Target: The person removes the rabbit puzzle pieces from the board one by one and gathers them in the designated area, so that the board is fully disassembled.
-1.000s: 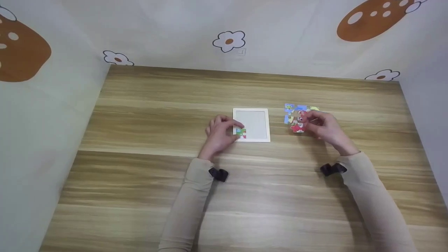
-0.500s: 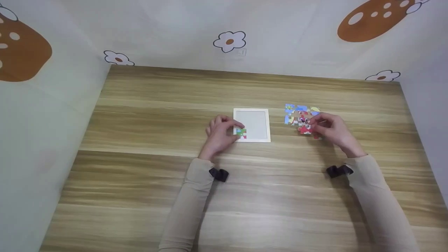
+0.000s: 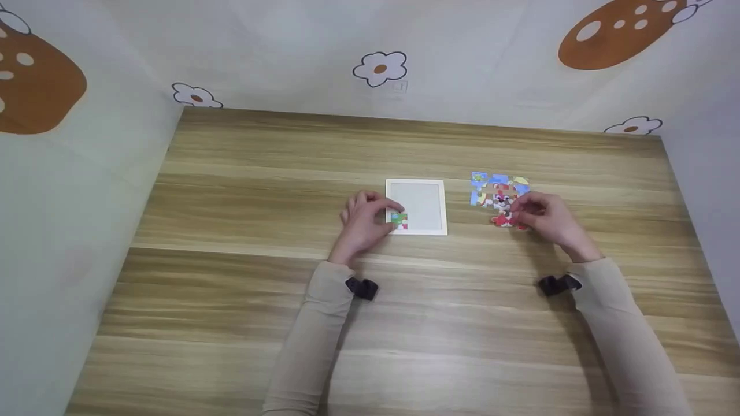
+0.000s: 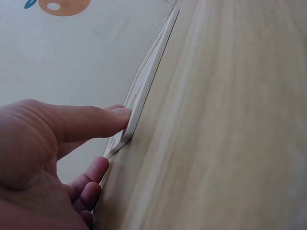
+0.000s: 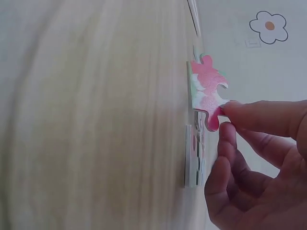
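Note:
In the head view, a shallow white puzzle frame (image 3: 443,205) lies flat on the table. A green puzzle piece with red and white parts (image 3: 399,219) sits in its near left corner. My left hand (image 3: 365,221) holds the frame at that corner, index finger reaching inside and thumb at the near rim (image 4: 136,117). To the right, my right hand (image 3: 552,224) pinches a red and white jigsaw piece (image 5: 206,88) between thumb and index finger. That piece is tilted above other pieces; the remaining fingers curl below it in the right wrist view.
Several loose jigsaw pieces (image 3: 479,178), blue, yellow and red, lie grouped right of the frame, partly hidden by my right hand. The wood-grain table (image 3: 277,190) meets a pale wall (image 3: 289,58) printed with flowers along its back edge.
My right hand has shifted a little right and toward me with the red and white jigsaw piece, uncovering more of the loose pieces. The left hand has stayed at the frame.

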Motion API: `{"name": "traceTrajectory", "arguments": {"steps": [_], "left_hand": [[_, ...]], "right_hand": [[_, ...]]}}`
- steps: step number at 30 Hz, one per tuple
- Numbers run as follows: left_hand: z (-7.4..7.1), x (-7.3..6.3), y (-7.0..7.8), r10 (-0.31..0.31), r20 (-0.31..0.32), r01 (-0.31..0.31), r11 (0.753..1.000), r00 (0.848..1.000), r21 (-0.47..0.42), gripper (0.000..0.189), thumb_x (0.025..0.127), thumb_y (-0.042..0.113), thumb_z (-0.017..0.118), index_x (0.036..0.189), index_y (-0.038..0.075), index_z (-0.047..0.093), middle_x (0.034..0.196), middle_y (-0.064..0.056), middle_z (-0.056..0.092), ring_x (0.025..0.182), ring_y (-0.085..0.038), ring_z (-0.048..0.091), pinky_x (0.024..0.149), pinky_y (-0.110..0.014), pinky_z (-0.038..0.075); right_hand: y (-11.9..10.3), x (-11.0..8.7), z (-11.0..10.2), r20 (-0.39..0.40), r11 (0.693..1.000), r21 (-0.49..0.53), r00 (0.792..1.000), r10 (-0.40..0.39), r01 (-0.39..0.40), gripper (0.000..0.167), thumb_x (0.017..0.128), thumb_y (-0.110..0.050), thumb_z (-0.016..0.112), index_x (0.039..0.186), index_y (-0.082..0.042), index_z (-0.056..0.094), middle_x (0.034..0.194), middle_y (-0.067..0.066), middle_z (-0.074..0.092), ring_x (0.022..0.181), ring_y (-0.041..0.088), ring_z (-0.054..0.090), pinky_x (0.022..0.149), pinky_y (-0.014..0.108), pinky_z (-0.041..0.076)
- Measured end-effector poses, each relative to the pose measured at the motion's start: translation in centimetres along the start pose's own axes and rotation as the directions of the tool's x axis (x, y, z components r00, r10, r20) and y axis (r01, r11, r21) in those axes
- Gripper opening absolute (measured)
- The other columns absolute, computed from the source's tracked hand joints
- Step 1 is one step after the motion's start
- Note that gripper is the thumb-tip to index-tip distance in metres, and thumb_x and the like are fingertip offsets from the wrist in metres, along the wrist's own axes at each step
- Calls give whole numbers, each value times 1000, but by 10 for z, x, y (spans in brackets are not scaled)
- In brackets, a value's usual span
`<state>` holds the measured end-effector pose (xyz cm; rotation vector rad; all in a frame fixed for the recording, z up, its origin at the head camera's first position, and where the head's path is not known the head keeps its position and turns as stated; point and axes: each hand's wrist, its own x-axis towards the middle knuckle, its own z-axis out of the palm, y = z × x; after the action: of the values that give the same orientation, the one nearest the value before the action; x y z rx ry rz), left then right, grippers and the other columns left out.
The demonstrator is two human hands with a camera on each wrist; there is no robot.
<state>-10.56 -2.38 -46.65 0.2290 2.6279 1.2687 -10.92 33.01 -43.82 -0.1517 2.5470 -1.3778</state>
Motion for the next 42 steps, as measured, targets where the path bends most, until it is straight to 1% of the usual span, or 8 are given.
{"name": "traceTrajectory", "arguments": {"steps": [3,9,15,19,27,29,36,42], "left_hand": [[1,0,0,2,-4,-2,1000,1000,0,30,79,14,75,107,22,72,127,-9,43,120,-29,30,96,-46,18],[1,0,1,-2,-3,2,1000,1000,7,31,79,13,76,108,22,71,128,-10,43,120,-30,30,96,-46,18],[1,0,4,-17,6,17,1000,1000,13,31,79,11,75,108,22,71,127,-8,43,120,-30,29,97,-47,17],[1,0,7,-25,16,25,999,1000,19,31,79,10,75,107,23,70,127,-8,43,121,-30,28,97,-48,16],[1,0,9,-42,14,42,999,999,33,29,79,9,74,105,22,69,126,-7,42,121,-30,27,96,-48,17],[1,0,9,-45,14,45,999,999,31,29,79,9,73,104,22,69,126,-8,42,121,-30,27,97,-48,17],[-1,-1,10,-48,20,47,999,999,25,28,80,7,72,105,20,69,128,-8,41,121,-30,26,95,-49,17],[-5,-1,10,-57,13,57,998,998,10,30,81,8,71,107,22,70,129,-10,41,122,-30,25,97,-47,19]], "right_hand": [[0,1,0,6,1000,-3,1000,0,0,14,86,11,60,99,14,62,87,18,64,68,9,59,61,22,51],[-4,3,0,22,999,-31,999,44,-44,15,85,11,60,99,16,62,83,15,58,67,10,54,58,20,49],[-4,4,-3,43,995,-48,995,88,-86,17,87,8,60,103,14,61,87,16,61,68,11,58,60,22,50],[-4,5,-3,43,993,-64,994,97,-94,15,88,6,60,102,13,61,87,15,61,68,11,59,60,22,50],[-4,5,-2,44,996,-34,996,83,-82,15,89,8,59,102,15,60,88,18,63,69,10,60,61,22,51],[-4,5,-2,47,996,-44,996,81,-79,15,88,8,60,102,14,61,87,17,62,68,10,60,61,21,51],[-3,6,1,25,987,-156,999,46,-42,12,84,4,67,96,9,65,81,9,57,70,10,50,62,19,41],[-7,6,3,23,987,-149,997,68,-64,13,85,4,66,97,8,64,85,11,58,71,12,52,61,20,44]]}}
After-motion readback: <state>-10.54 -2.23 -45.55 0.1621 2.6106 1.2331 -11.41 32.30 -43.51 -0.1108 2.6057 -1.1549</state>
